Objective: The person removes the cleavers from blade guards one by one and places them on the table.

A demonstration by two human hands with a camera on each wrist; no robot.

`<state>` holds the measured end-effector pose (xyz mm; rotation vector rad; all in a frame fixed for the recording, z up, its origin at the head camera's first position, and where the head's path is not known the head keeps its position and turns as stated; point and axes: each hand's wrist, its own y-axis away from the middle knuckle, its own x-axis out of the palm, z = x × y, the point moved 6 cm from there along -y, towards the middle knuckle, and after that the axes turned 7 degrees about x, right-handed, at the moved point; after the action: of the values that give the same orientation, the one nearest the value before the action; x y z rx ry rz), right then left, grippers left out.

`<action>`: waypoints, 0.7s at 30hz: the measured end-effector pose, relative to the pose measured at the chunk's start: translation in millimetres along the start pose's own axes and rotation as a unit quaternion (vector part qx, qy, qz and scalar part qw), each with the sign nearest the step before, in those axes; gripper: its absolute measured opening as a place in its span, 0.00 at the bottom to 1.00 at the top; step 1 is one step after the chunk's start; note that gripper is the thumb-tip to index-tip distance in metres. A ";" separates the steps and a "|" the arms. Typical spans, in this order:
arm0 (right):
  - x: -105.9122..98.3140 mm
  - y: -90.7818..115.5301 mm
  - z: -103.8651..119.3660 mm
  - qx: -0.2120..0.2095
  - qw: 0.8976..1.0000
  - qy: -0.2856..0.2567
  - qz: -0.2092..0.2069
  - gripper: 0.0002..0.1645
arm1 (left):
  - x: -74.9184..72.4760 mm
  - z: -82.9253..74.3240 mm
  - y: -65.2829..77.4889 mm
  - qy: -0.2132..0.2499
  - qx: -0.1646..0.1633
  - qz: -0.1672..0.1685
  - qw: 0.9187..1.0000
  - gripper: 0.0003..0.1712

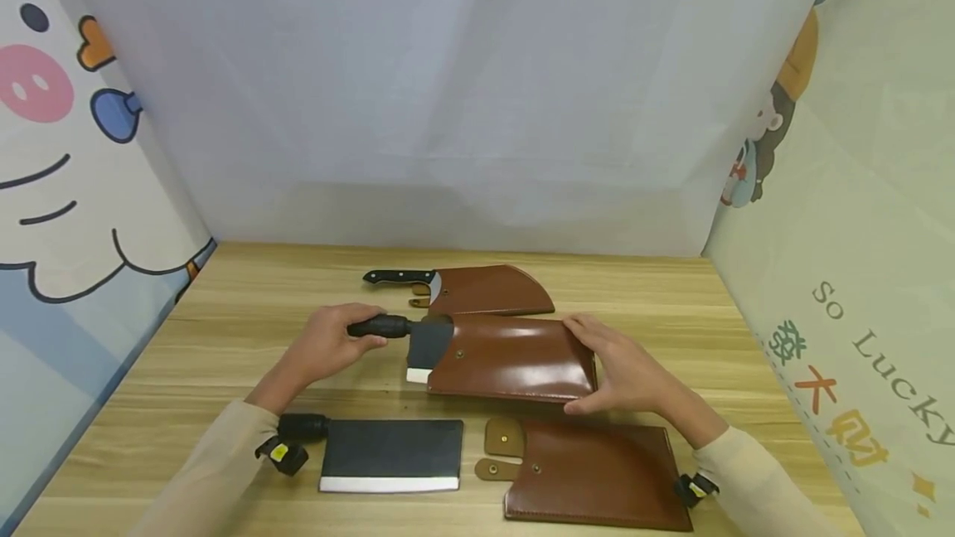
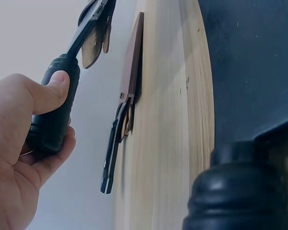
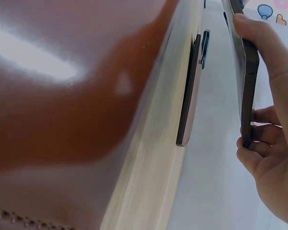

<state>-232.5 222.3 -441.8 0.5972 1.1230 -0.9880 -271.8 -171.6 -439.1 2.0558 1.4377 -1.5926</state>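
My left hand (image 1: 328, 346) grips the ribbed black handle (image 1: 380, 326) of a cleaver, thumb and fingers round it in the left wrist view. Most of the dark blade (image 1: 429, 342) is inside a glossy brown leather sheath (image 1: 515, 355); a strip near the handle, with a bright lower edge, still shows. At the sheath's far end, my right hand (image 1: 630, 371) holds it between thumb and fingers. In the right wrist view, the sheath's dark end edge (image 3: 250, 86) lies in that hand. Both are raised above the wooden table (image 1: 254, 297).
Nearer me lies a bare cleaver (image 1: 395, 447), its handle partly behind my left wrist strap. Right of it is a brown sheath (image 1: 597, 471) with tan snap straps. Behind the held cleaver lies a knife with a riveted handle (image 1: 399, 277) in a brown sheath (image 1: 488, 288).
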 end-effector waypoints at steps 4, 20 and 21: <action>-1.1 3.2 -2.1 0.004 1.000 0.001 0.001 0.75 | -2.4 0.1 1.5 -0.001 -0.011 0.006 1.000 0.25; -8.4 7.5 -1.8 0.015 1.000 0.003 0.013 0.74 | -6.4 2.7 4.8 0.016 -0.056 0.031 0.998 0.25; -8.5 7.6 -1.7 0.014 1.000 0.004 0.013 0.74 | -6.1 3.2 5.0 0.019 -0.061 0.033 0.997 0.25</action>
<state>-227.5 230.1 -435.0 0.6376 1.1079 -0.9806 -270.0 -179.8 -437.4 2.0525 1.4255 -1.4122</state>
